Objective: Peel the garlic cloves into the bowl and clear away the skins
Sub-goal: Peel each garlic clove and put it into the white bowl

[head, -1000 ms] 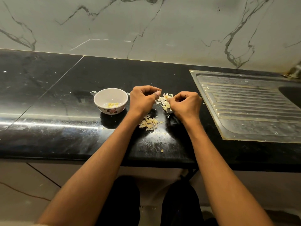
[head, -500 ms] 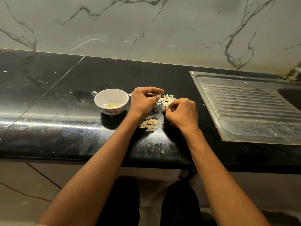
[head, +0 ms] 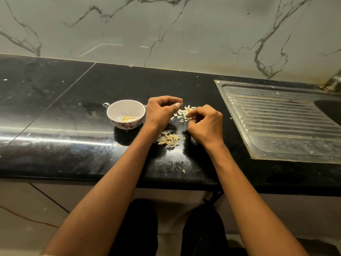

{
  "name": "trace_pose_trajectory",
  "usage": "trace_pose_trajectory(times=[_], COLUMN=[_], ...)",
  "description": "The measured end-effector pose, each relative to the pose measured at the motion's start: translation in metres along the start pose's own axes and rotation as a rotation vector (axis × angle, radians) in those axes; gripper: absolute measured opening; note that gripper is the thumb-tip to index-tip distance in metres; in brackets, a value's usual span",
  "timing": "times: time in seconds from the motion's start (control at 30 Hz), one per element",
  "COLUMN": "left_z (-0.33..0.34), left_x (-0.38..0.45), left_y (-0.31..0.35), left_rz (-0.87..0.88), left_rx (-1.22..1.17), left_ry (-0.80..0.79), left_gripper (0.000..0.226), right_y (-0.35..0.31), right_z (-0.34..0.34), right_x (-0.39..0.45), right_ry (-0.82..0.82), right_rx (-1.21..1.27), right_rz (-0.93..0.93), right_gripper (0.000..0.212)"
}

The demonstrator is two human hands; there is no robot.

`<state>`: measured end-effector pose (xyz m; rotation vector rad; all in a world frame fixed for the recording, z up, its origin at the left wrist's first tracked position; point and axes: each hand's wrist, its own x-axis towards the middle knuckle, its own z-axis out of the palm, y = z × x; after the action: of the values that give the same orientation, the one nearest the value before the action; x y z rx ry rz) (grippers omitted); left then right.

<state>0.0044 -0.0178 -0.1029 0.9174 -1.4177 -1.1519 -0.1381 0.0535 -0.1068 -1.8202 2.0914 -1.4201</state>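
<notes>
- Black stone surface (head: 55, 111) under a marble-veined wall, steel sink drainboard (head: 280, 124) at right
- White floral bowl (head: 126, 115) holds a few peeled cloves
- Unpeeled garlic cloves (head: 168, 139) lie heaped between the wrists
- Loose skins (head: 182, 112) lie between the hands
- Left hand (head: 162, 112) has its fingers curled, thumb meeting fingertips; whether it holds anything cannot be told
- Right hand (head: 206, 122) is curled, pinching at the skins

Glossy black stone counter (head: 55, 111); dull metal drainboard (head: 286, 126).

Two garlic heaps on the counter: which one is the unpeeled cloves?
The near heap, between the forearms toward the counter edge: plump, whole cloves. The far heap, between the two hands, is thin, flaky skins.
</notes>
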Motion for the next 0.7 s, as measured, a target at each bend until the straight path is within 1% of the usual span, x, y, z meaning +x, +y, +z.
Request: trace_pose_trajectory(times=[0.07, 0.13, 0.23, 0.4, 0.47, 0.53, 0.7], left_z=[-0.0011, -0.0025, -0.0031, -0.0037, -0.0046, -0.0049, -0.005], left_x=[-0.0011, -0.0011, -0.0014, -0.0029, -0.0026, -0.0024, -0.0029], left_y=[0.0018, 0.0024, 0.002, 0.0032, 0.0035, 0.0036, 0.0037], left_rz=[-0.002, -0.002, -0.007, -0.024, -0.025, -0.024, -0.026], left_rx=[-0.022, -0.036, -0.031, -0.043, -0.039, -0.039, -0.046], left_ry=[-0.001, -0.005, -0.015, -0.025, -0.024, -0.024, -0.024], left_gripper=[0.016, 0.015, 0.014, 0.013, 0.013, 0.013, 0.014], right_y=[-0.0045, -0.0076, -0.0091, -0.0116, -0.0114, -0.0115, -0.0109], right_z=[0.0, 0.0003, 0.0006, 0.0003, 0.0007, 0.0011, 0.0007], right_x=[-0.0033, -0.0062, -0.0098, -0.0107, -0.0103, -0.0104, -0.0094], right_ry=[-0.082, -0.171, -0.31, -0.465, -0.491, -0.483, -0.383], right_rx=[0.121, 0.197, 0.182, 0.064, 0.051, 0.074, 0.131], right_rz=[-0.032, -0.04, -0.057, -0.093, -0.087, -0.085, -0.083], right_gripper=[0.025, 0.019, 0.012, 0.025, 0.024, 0.023, 0.029])
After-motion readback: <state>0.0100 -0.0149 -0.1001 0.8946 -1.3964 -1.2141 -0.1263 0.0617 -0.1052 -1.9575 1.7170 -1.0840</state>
